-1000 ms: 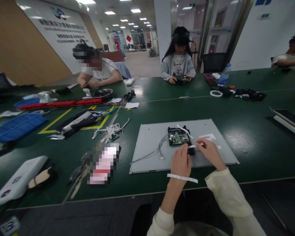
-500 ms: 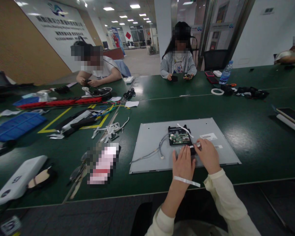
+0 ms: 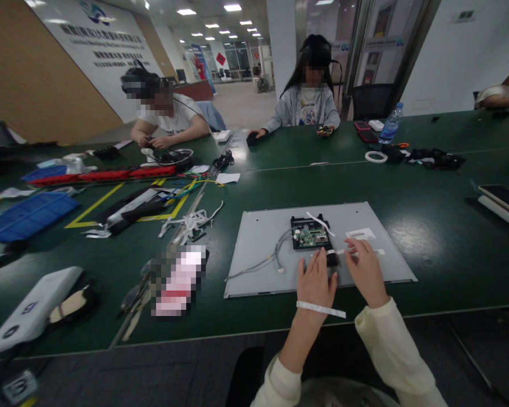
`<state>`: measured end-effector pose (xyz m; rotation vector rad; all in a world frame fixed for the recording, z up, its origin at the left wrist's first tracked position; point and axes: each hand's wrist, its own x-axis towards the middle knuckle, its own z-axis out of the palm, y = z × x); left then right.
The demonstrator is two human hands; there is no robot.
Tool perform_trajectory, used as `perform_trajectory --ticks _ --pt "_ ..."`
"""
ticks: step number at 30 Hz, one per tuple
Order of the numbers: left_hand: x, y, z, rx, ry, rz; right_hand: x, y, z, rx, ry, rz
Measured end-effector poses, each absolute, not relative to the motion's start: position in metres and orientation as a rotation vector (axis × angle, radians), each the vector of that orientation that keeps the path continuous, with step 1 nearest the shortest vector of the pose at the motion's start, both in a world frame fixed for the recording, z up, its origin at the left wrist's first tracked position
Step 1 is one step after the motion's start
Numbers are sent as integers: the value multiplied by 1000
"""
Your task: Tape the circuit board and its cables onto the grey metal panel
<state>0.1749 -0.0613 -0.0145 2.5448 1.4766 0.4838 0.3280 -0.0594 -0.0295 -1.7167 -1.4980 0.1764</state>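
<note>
Landmark: grey panel (image 3: 258, 243), flat on the green counter (image 3: 428, 192), close to the person's edge.
Circuit board: green circuit board (image 3: 309, 236) in a black frame, on the panel's middle, toward its far edge.
Tape strip: white tape strip (image 3: 338, 251) lies on the panel just nearer than the circuit board, running right from the frame's corner.
Left hand: left hand (image 3: 316, 280) is palm down at the panel's near edge. The fingers are straight and side by side, with the tips by the black frame. It holds nothing.
Right hand: right hand (image 3: 367, 267) is on the panel, right of the left hand. The curled fingers meet the tape strip's right end; cannot tell whether they pinch or only press.
Wrist strip: second white wrist strip (image 3: 321, 309) lies across the left wrist, just off the panel's near edge.
Cable: grey cable (image 3: 265, 261) runs left from the board across the panel.
Label: white label (image 3: 360, 233) on the panel, right of the board.
Beyond panel: two people sit at the far side. A water bottle (image 3: 391, 124) and a tape roll (image 3: 375, 157) are well past the far right corner.
Left of panel: blue tray (image 3: 25, 215), well apart.
</note>
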Motion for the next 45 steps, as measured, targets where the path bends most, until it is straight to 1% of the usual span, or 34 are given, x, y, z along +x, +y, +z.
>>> perform_trajectory --ticks 3,7,12,19,24,28,33,39,42,45 --pt "174 -62 -14 2544 1456 483 325 -83 -27 -1569 -1540 304" --pt "171 -63 -15 2574 1419 483 325 -122 -28 -1465 -1784 350" --pt "170 -63 -16 2615 1407 488 326 -156 -23 -1436 -1997 347" --pt "171 -62 -18 2618 1420 482 295 -168 -15 -1332 -2117 301" --pt "168 -65 -16 2628 1409 527 286 -171 -21 -1227 -2002 339" --pt "166 -65 -19 2623 1411 539 286 -174 -15 -1192 -1807 216" --pt "165 -68 -17 2614 1385 623 289 -178 -4 -1249 -1609 126" --pt "143 -69 3 2606 1278 655 295 -181 -7 -1363 -1477 68" --pt "112 -59 14 2567 1450 609 297 -177 -2 -1377 -1531 13" --pt "80 -46 17 2550 1636 537 294 -162 11 -1393 -1623 -115"
